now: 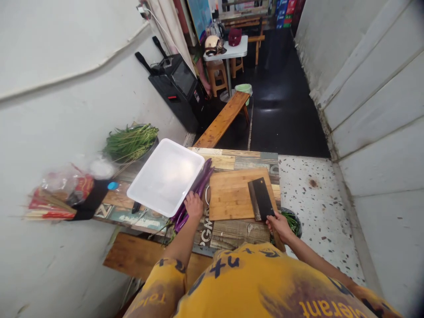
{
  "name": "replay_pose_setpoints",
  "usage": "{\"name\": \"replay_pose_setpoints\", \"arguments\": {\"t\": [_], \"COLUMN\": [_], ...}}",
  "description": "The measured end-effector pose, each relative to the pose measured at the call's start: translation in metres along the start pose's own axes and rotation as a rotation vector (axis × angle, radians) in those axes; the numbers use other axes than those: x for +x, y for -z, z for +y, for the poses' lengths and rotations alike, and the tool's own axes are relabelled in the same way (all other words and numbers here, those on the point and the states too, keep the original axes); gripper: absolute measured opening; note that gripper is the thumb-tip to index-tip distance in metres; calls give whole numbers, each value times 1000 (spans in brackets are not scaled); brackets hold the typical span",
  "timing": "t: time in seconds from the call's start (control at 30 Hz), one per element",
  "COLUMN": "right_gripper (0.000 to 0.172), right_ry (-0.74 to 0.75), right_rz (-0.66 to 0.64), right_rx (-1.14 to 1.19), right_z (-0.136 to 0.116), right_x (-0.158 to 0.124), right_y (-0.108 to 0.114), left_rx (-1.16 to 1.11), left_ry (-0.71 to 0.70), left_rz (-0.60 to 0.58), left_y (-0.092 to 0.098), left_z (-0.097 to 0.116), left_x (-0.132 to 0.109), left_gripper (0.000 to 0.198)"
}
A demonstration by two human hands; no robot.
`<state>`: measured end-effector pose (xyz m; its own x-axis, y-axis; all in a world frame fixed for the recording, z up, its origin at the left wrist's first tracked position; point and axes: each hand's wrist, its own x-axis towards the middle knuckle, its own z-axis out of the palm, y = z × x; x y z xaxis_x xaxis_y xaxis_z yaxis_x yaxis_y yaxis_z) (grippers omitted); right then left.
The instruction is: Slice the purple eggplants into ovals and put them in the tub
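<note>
My right hand [279, 226] is closed around a cleaver [262, 198] where the handle meets the blade. Its dark, broad blade lies flat over the right side of a wooden cutting board [228, 194]. Left of the board, my left hand [194, 206] has its fingers curled over long purple eggplants [205, 176], beside the rim of a white plastic tray [165, 176]. Part of the eggplants is hidden by this hand and the tray.
On the table's [245, 232] left are a bowl of long green vegetables [132, 140], a blue-capped bottle [114, 186] and bundled skewers [53, 210]. Greens in a container [292, 221] stand below the right edge. A wooden bench [222, 120] lies beyond.
</note>
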<state>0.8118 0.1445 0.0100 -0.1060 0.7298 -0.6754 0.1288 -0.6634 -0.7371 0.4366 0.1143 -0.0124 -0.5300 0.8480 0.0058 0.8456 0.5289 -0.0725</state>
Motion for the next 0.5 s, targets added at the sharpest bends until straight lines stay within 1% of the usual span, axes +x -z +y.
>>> {"name": "replay_pose_setpoints", "arguments": {"t": [0.07,0.13,0.2,0.3,0.33,0.4,0.5], "right_gripper": [23,25,26,28,28,27,28], "right_ry": [-5,0,2,32,62,150,273], "right_rz": [-10,-18,-12,29,49,79,86], "right_rx": [16,35,37,-69,-147,-386,-845], "right_z": [-4,-7,-11,-15,-18,-24,-38], "right_x": [-2,-3,-4,-3,-2,0,-1], "right_y": [2,6,11,26,32,45,61], "left_rx": [-68,-170,-233,-182,-148,-84,-19], "left_ry": [32,-2,-119,-356,-417,-496,-513], "left_rz": [-6,-11,-45,-129,-151,-174,-205], "left_y": [6,11,15,19,21,23,23], "left_z": [1,2,8,27,36,52,67], "left_x": [-1,-6,-17,-39,-46,-53,-50], "left_gripper": [31,37,42,42,42,45,58]}}
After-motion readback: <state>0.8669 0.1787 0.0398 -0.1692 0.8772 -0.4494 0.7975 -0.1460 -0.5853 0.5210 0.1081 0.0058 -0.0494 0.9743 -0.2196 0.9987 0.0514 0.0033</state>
